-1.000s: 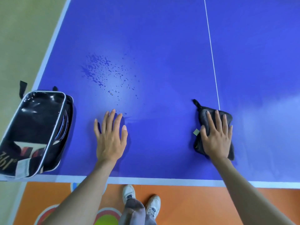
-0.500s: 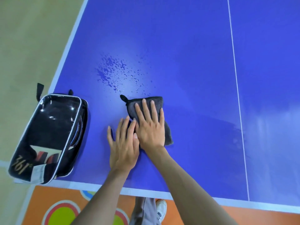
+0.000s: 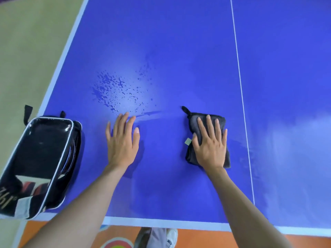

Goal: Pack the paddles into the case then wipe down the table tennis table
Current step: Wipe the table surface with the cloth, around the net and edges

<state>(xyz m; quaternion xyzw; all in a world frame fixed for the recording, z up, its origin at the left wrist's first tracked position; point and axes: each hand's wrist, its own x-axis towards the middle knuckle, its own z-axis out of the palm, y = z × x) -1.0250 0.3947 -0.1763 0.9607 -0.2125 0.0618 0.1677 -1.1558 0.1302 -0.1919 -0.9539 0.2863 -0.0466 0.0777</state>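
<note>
The blue table tennis table [image 3: 179,51] fills the view. My right hand [image 3: 210,142] lies flat with spread fingers on a folded dark grey cloth [image 3: 194,120], pressing it to the table left of the white centre line. My left hand [image 3: 122,140] rests flat on the bare surface, fingers straight. Water droplets [image 3: 118,92] sit just beyond my left fingertips. The black paddle case [image 3: 35,163] lies at the table's near left corner, its side slightly agape; the paddles inside cannot be made out clearly.
The white centre line [image 3: 240,86] runs away from me on the right. White edge stripes mark the table's left side [image 3: 66,54] and near edge [image 3: 161,223]. Below are the orange floor [image 3: 197,238] and my shoes [image 3: 172,237].
My right hand has slid the cloth to the right, away from my left hand, leaving a damp streak. The left hand stays planted near the droplets.
</note>
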